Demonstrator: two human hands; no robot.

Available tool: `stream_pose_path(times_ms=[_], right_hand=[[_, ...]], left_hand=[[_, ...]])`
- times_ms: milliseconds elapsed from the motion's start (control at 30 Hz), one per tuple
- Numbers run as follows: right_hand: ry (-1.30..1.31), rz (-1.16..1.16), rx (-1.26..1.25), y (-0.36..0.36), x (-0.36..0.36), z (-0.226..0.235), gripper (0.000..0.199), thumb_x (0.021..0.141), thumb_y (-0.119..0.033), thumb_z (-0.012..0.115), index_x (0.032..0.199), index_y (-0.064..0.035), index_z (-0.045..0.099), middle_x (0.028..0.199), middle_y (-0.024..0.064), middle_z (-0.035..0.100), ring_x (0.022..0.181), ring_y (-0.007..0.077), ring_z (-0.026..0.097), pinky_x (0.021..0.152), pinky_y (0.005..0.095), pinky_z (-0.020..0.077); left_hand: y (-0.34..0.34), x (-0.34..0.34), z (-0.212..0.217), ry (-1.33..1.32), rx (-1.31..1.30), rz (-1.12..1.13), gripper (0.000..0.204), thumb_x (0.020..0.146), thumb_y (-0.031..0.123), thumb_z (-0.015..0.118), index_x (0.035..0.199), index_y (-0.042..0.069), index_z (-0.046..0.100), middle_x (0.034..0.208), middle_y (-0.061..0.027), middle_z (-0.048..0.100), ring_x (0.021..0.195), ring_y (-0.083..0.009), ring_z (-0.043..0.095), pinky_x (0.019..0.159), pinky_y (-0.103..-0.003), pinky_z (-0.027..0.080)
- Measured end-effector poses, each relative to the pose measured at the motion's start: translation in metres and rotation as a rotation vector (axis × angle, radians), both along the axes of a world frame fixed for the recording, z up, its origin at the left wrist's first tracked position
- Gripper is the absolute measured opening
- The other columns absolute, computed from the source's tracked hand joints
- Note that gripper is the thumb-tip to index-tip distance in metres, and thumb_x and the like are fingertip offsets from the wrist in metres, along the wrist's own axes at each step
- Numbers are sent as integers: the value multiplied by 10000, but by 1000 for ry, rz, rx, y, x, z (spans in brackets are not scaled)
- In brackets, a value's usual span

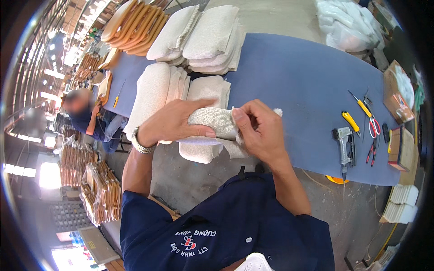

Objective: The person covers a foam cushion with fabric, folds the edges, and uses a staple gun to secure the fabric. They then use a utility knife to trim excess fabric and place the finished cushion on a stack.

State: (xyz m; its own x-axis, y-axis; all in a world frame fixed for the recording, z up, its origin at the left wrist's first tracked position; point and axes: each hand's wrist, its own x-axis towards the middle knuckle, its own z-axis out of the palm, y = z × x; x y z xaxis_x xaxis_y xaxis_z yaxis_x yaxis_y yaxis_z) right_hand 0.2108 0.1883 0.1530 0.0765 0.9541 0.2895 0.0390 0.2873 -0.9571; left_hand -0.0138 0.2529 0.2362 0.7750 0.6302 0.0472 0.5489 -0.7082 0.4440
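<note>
A beige woven-fabric cushion pad (211,121) is up off the table between my two hands. My left hand (174,121), with a metal watch at the wrist, grips its left end, thumb along the near side and fingers over the far side. My right hand (263,128) is closed, pinching the fabric at the right end between thumb and fingers. A small pale tuft (278,112) shows beside the right knuckles. Under my hands hangs more of the beige fabric with a pale lilac underside (201,141). The lower right fingers are partly hidden.
Stacks of beige cushion pads (210,40) stand on the blue-grey table (289,67), beside curved wooden parts (135,25). At right lie a staple gun (345,147), a yellow cutter (350,122), red-handled scissors (374,128) and cardboard boxes (400,148). Another person (86,110) works at left.
</note>
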Motion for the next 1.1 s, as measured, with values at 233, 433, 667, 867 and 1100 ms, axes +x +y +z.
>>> stream_pose_path(times_ms=[233,433,667,867,1100], right_hand=[[-75,-135,29,46,29,-6,440,1031,-296,624,728,7,522,613,107,403,583,147,356,539,371,344],[-166,-297,0,75,58,20,472,1040,-301,604,716,25,494,594,69,377,601,129,334,536,361,333],[-84,-365,-222,83,75,10,545,1029,-340,615,641,7,458,566,16,381,579,113,335,519,359,314],[201,-427,-259,92,69,21,551,1050,-332,595,615,-47,414,583,-54,347,576,82,298,504,326,273],[318,-544,178,129,64,-11,483,1091,-231,537,672,-74,356,648,-77,318,641,56,281,529,300,246]], left_hand=[[-16,66,1,101,117,259,576,945,507,695,1014,-65,684,710,-276,650,700,-449,670,625,-486,499],[6,105,-18,-85,140,331,647,1014,560,552,965,-75,665,758,-304,668,755,-491,658,676,-555,491],[29,128,-15,-117,-90,299,719,1072,572,409,865,-70,659,774,-322,655,772,-531,632,689,-564,484],[40,149,-18,-89,32,274,653,1066,515,470,836,-68,655,767,-320,641,767,-517,621,691,-555,462],[68,157,-16,-129,-3,210,449,1036,369,563,1058,-70,654,787,-308,649,742,-483,636,668,-541,461]])
